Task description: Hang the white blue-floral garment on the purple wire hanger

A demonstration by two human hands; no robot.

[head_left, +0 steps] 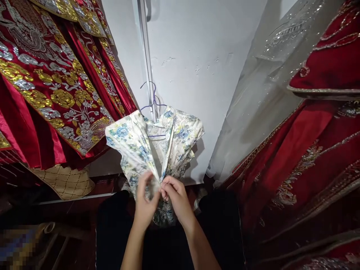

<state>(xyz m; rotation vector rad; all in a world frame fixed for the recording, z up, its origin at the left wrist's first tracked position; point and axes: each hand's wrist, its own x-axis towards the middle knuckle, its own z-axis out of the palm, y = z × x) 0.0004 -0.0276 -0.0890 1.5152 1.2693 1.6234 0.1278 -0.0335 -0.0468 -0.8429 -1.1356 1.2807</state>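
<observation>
Here's the dress (pixel 123 135), white with blue flowers, up front and centre, hung on a purple hanger (pixel 154 99) whose arms slip inside its shoulders, the lower bar showing straight across the open neck. The hook rises above the collar, right in front of the metal strip (pixel 144 48) on the white wall (pixel 197 41); whether it catches on anything, I can't tell. Down to the foot of the V neck now, and the right hand (pixel 176 197) is right there, thumb and fingers closed in a tight pinch on the cloth where the two neck edges meet. Just beside it comes the left hand (pixel 144 204), fingers curved and parted from the thumb, blurred over the dress front; I can't tell if it grips any fabric. Below both hands the skirt drops between the person's dark-clad knees (pixel 115 221). On the left flank, a red gown (pixel 62 93) thick with gold and silver embroidery, a cream quilted piece (pixel 67 182) under its lower edge; on the right, a sheer white gown (pixel 250 93) beside another beaded red one (pixel 298 157).
</observation>
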